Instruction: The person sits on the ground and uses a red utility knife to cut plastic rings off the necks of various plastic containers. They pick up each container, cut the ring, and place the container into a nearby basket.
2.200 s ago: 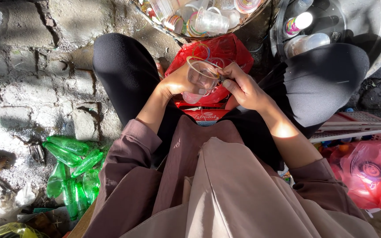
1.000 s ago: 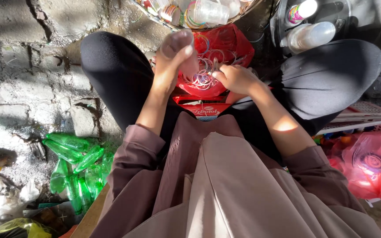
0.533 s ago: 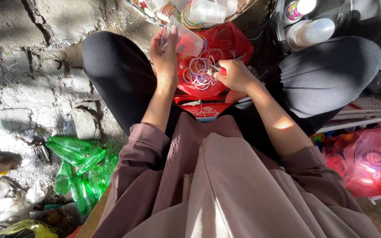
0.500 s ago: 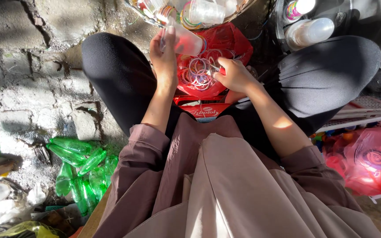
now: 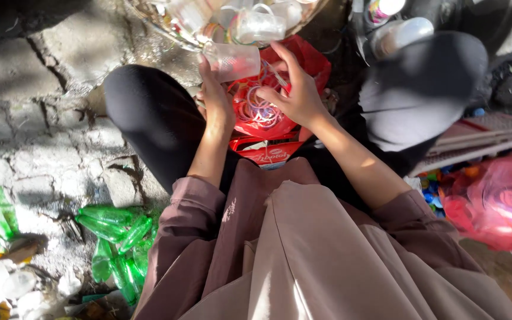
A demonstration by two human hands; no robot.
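Note:
My left hand point(image 5: 214, 101) holds a clear plastic cup point(image 5: 232, 61) on its side, lifted toward a basket point(image 5: 167, 32) full of clear plastic cups at the top of the view. My right hand point(image 5: 294, 95) hovers with fingers spread over a red plastic bag point(image 5: 312, 59) lying between my knees. Several thin plastic rings point(image 5: 262, 112) lie inside the bag, just under the right fingers. Whether the right fingers pinch a ring cannot be told.
Crushed green plastic bottles point(image 5: 120, 237) lie on the stone ground at the left. Another red bag point(image 5: 499, 201) with plastic pieces sits at the right, beside flat cardboard-like sheets point(image 5: 481, 136). More bottles and lids point(image 5: 398, 32) lie at the top right.
My left hand has carried the clear cup up from my lap toward the basket. My right hand has let go of the cup and lowered over the red bag.

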